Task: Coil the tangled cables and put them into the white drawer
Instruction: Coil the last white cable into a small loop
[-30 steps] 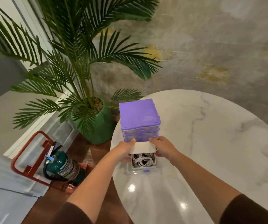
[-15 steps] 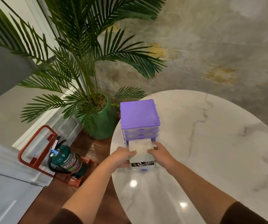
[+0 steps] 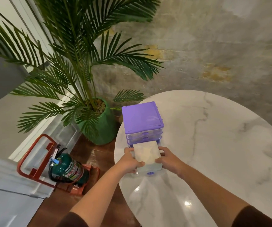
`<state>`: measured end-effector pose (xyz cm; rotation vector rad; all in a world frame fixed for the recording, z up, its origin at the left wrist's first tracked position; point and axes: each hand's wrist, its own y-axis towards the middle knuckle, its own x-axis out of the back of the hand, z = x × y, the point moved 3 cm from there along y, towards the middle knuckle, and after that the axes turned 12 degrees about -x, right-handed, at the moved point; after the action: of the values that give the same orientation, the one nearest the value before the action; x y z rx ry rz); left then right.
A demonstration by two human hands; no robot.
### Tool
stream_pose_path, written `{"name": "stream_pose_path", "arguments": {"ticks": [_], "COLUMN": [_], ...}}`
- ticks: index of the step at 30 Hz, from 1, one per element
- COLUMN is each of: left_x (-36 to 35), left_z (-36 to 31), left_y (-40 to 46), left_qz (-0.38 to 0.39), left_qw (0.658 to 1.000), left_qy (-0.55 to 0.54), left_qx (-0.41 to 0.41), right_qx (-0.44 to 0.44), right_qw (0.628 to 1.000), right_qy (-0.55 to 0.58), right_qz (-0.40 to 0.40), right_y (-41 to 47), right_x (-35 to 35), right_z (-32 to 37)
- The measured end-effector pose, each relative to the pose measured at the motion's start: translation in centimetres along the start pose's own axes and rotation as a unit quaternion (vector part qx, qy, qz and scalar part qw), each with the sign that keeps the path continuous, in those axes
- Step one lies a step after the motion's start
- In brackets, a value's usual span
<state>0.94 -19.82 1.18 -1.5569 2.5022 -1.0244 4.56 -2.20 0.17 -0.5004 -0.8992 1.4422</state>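
A purple drawer unit stands on the marble table's left edge. Its bottom white drawer, with a purple knob on the front, is pulled out toward me. A flat white cover lies over the whole drawer and hides the cables inside. My left hand grips the drawer's left side with its thumb on the cover's near corner. On the other side, my right hand grips the drawer the same way, thumb on the cover.
The round marble table stretches right and toward me. Off its left edge, on the floor, stand a palm in a green pot and a green fire extinguisher in a red stand. A rough wall lies behind.
The white cover has slid toward me over the drawer; the coiled white cables visible one second ago are now fully hidden. Both hands moved toward me along the drawer's sides.
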Motion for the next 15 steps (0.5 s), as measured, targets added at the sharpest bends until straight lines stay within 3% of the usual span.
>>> {"name": "stream_pose_path", "arguments": {"ticks": [10, 15], "left_x": [-0.3, -0.1], "left_z": [0.5, 0.8], "left_y": [-0.4, -0.7], "left_qz": [-0.026, -0.019], "left_qw": [0.994, 0.992], "left_qy": [-0.009, -0.008], "left_qx": [-0.109, -0.123], "right_qx": [0.056, 0.069], "right_qw": [0.998, 0.997], "right_qy": [0.014, 0.014], "right_qz": [0.008, 0.023], "right_y": [-0.6, -0.8], "right_x": [0.7, 0.8], "right_z": [-1.1, -1.6]}}
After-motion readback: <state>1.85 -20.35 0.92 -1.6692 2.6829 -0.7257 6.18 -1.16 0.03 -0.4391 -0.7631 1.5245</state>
